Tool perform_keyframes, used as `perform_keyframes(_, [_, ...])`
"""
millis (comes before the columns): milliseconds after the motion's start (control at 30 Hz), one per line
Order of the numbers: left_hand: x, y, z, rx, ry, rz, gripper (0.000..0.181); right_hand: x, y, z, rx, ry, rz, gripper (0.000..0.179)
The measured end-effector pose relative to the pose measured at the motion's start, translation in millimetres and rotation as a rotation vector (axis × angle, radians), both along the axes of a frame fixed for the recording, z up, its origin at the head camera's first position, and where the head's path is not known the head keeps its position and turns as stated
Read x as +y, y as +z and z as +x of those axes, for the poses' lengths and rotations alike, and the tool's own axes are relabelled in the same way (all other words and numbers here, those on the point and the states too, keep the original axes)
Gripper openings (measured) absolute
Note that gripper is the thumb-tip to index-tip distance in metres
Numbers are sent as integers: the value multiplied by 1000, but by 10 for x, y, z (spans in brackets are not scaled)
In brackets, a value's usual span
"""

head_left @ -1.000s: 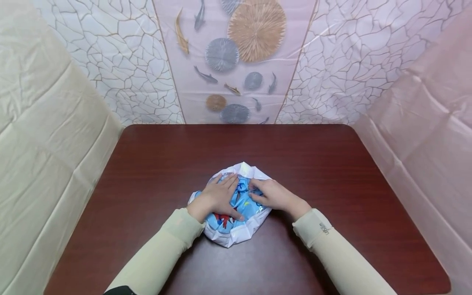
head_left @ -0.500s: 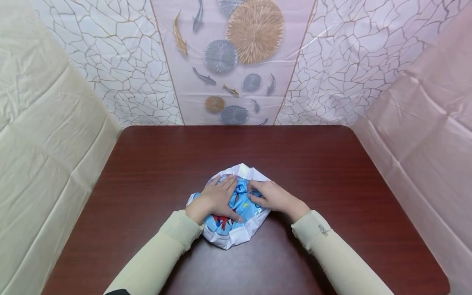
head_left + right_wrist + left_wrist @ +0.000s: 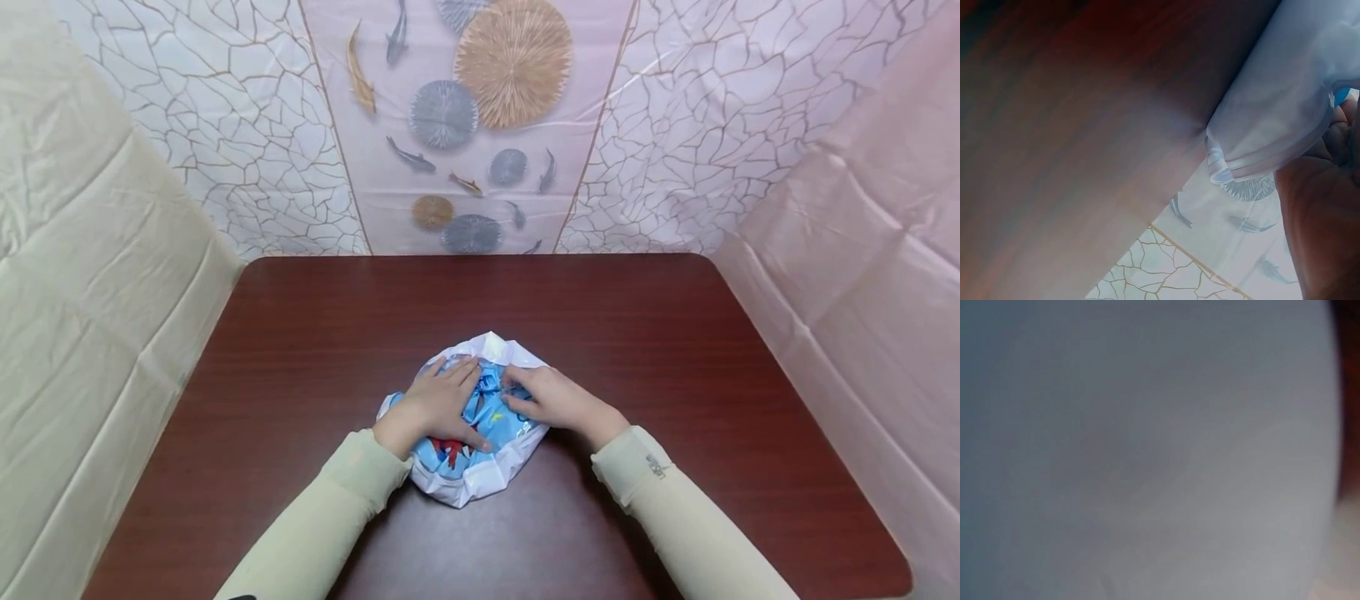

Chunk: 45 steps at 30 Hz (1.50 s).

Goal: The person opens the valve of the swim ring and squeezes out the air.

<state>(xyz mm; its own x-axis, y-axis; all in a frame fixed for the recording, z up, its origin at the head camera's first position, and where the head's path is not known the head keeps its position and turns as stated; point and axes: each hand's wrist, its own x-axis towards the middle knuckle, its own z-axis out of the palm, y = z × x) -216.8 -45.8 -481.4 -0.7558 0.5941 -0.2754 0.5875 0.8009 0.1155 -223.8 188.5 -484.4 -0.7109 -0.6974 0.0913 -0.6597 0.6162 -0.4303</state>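
A slack plastic inflatable (image 3: 498,421), blue with a red printed figure and a puffy white rim, lies wrinkled on the table. My left hand (image 3: 437,408) rests flat across its left half, fingers spread and thumb pointing right. My right hand (image 3: 558,400) holds it at the right side, with thumb and index finger bent around a small part of the blue surface. What lies between those fingertips is mostly hidden. In the right wrist view, the white rim (image 3: 1279,106) bulges next to the palm (image 3: 1319,219). Blurred pale plastic (image 3: 1147,450) fills most of the left wrist view.
The dark red-brown table (image 3: 300,325) has rounded corners. A patterned sheet (image 3: 262,125) hangs behind its far edge. Pale quilted covers stand along the left side (image 3: 90,275) and the right side (image 3: 847,250).
The whole scene drifts slightly left in the head view. Both hands keep their places on the inflatable.
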Motion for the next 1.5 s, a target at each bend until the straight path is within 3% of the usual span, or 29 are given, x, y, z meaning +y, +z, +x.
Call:
perform_keyframes(167, [-11, 15, 14, 1, -4, 36, 125, 10, 11, 4, 14, 30, -30, 14])
perform_keyframes(400, [-39, 39, -8, -10, -24, 47, 116, 18, 8, -28, 181, 57, -65, 14])
perform_keyframes(667, [-94, 76, -49, -14, -44, 72, 105, -21, 5, -63, 55, 18, -50, 21])
perform_keyframes(933, [-116, 87, -37, 125, -48, 102, 101, -7, -26, -98, 44, 10, -29, 18])
perform_keyframes(1000, [-159, 138, 3, 153, -25, 113, 98, -3, -18, -113, 25, -3, -21, 17])
perform_keyframes(1100, [-286, 270, 112, 165, 59, 126, 101, -4, 10, -132, 3, -20, -10, 18])
perform_keyframes(1200, [-453, 390, 273, 136, 170, 138, 113, -15, 33, -134, -12, -29, -1, 19])
perform_keyframes(1267, [-532, 409, 365, 100, 221, 144, 119, -19, 36, -132, -14, -29, -3, 19])
perform_keyframes(1367, [-562, 297, 422, 54, 256, 170, 123, -16, 26, -128, -11, -29, -7, 19])
perform_keyframes(1500, [-499, 70, 374, 61, 233, 193, 124, -13, 7, -118, -22, -30, -3, 18])
